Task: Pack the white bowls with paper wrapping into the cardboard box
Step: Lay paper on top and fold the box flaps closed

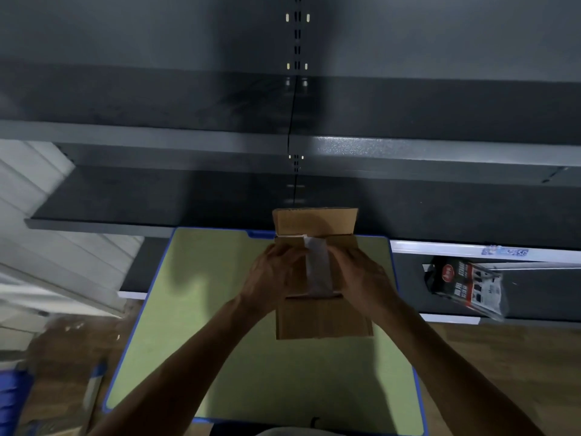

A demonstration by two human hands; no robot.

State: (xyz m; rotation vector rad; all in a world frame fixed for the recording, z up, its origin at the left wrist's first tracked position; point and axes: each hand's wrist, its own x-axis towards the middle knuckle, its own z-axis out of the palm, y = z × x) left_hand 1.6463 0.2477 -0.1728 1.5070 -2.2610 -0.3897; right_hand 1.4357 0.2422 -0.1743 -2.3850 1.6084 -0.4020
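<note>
- Cardboard box (323, 319), brown with flaps open, sits at frame centre on the green blue-rimmed desk (220, 341).
- Left hand (276, 275) curls its fingers over the box's left flap; right hand (361, 278) touches the white wrapping paper (317, 265), grip unclear.
- That paper lies in the opening between both hands.

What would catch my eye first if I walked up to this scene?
A cardboard box stands toward the far edge of a green table, its far flap up. The left hand and right hand sit at its top, either side of a strip of white paper. Behind rise dark shelves, with a red-and-black package low at right.
</note>
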